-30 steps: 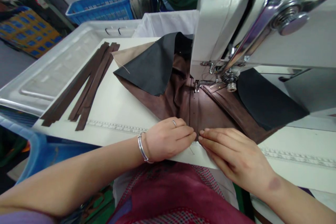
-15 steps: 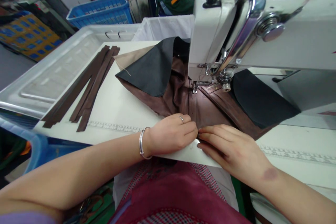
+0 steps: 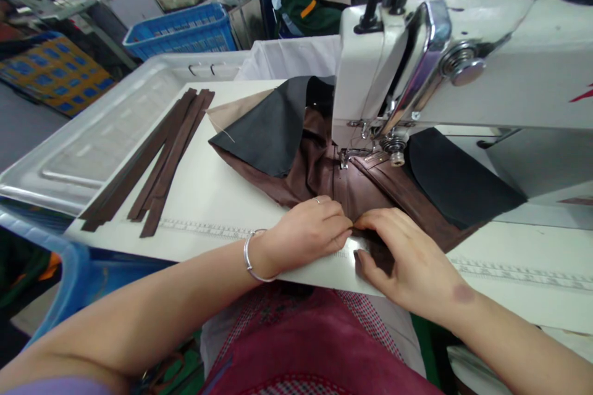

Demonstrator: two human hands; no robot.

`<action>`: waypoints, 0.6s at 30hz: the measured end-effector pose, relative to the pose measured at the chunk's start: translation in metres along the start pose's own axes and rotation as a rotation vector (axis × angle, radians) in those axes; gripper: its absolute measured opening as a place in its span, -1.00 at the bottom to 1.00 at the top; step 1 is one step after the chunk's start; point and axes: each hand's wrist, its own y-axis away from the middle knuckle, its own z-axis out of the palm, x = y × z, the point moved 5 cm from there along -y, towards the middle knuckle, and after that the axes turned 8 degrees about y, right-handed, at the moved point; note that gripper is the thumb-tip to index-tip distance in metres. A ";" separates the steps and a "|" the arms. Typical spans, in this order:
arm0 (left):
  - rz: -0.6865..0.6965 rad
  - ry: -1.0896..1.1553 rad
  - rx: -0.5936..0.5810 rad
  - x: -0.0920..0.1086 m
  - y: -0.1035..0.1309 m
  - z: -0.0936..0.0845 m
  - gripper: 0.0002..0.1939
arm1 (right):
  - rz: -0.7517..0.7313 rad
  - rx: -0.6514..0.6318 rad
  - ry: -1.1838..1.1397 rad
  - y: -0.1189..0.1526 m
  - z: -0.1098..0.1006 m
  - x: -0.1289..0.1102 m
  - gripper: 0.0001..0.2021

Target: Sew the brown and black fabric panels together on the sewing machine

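Note:
A brown leather-like piece point(image 3: 365, 191) with black lining panels point(image 3: 264, 129) lies spread under the presser foot point(image 3: 343, 159) of a white sewing machine point(image 3: 445, 74). A seam runs down it from the foot toward me. My left hand point(image 3: 312, 231), with a ring and a silver bangle, is closed at the piece's near edge, fingertips pinching it. My right hand point(image 3: 405, 253) touches the same edge with its bent fingertips, beside the left ones. Its thumb stands apart from the fingers, with brown material showing in the gap. The hands partly hide the near edge.
Several brown strips point(image 3: 171, 154) lie on the white table point(image 3: 194, 188), which has a printed ruler point(image 3: 204, 228). To the left is a clear plastic tray point(image 3: 69, 157). Blue point(image 3: 180, 31) and yellow point(image 3: 55, 74) crates stand behind. A person in a green apron point(image 3: 303, 3) is beyond the machine.
My right thumb has moved away from its fingers, widening the gap. My left hand keeps its pinch at the edge. The view has shifted slightly; the piece stays under the foot.

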 end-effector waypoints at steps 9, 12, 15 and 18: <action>-0.011 0.047 -0.015 0.002 0.021 -0.012 -0.68 | -0.259 0.039 0.116 0.017 0.007 -0.004 -0.71; -0.032 -0.047 -0.074 0.005 0.021 -0.008 -0.66 | -0.271 0.021 0.133 0.018 0.007 -0.004 -0.73; -0.021 -0.059 -0.088 0.009 0.019 -0.005 -0.66 | -0.273 0.026 0.147 0.018 0.006 -0.005 -0.73; -0.040 -0.055 -0.088 0.009 0.018 -0.006 -0.67 | -0.272 0.002 0.135 0.020 0.006 -0.008 -0.73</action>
